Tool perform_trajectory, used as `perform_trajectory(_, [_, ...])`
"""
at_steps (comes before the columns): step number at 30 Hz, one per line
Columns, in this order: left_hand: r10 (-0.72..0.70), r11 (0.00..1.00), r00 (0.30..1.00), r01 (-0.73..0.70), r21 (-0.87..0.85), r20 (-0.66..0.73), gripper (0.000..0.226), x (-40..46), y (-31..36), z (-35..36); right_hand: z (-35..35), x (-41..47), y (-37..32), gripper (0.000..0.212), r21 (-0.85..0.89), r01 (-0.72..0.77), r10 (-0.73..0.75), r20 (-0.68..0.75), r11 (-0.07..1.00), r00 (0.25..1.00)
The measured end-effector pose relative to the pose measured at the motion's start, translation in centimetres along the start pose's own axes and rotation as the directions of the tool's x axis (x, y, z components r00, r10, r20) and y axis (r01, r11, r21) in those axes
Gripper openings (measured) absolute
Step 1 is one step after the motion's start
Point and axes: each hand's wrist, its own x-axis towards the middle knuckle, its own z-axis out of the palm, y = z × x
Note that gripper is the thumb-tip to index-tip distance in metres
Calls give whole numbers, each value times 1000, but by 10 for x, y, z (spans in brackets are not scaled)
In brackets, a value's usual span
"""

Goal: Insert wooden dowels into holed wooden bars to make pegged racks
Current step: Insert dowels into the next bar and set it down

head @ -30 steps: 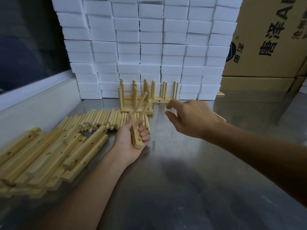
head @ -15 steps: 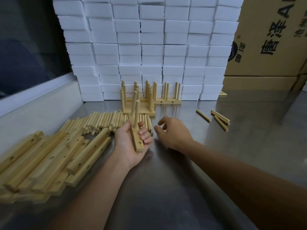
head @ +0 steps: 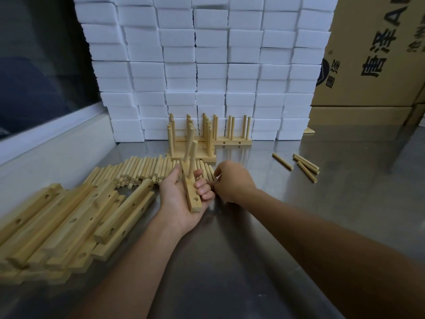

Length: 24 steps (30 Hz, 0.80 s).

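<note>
Head view: right hand (head: 232, 180) fingertips hidden; grip unclear.

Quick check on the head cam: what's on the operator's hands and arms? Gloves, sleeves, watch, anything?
Nothing visible. The left hand and right hand are both bare, with no gloves, rings or tape. Both forearms are bare to the frame's bottom edge: no sleeves, watch, wristband or markings show. Anything worn above that is out of view.

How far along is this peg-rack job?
Several finished pegged wooden racks stand by the white foam blocks. The left hand holds a holed wooden bar with two dowels in; the right hand reaches the loose wooden dowels. A pile of empty holed bars remains.
</note>
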Motion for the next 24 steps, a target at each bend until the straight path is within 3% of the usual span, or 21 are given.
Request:
perform_trajectory(8, [-17, 1000, 1000, 17, 7, 19, 52, -3, 1, 1, -13, -11, 13, 11, -85, -100, 108, 92, 991, 990])
perform_trajectory(12, [-18, 1000, 1000, 18, 11, 12, 48, -2, 0, 2, -12, -18, 22, 31, 155, -147, 152, -26, 977, 988])
perform_trajectory(17, [-17, 999, 1000, 16, 30, 20, 47, -2, 0, 2, -11, -36, 33, 49, 425, 10, 110, -257, 905, 960])
perform_trajectory(21, [-14, 999, 1000, 14, 40, 11, 45, -3, -1, 2, -21, -36, 40, 14, 504, 129, 19, -279, 854, 960])
perform_trajectory(24, [-1, 999, 1000, 2, 50, -5, 44, -4, -2, 3, -19, -35, 42, 13, 467, 163, -49, -247, 869, 968])
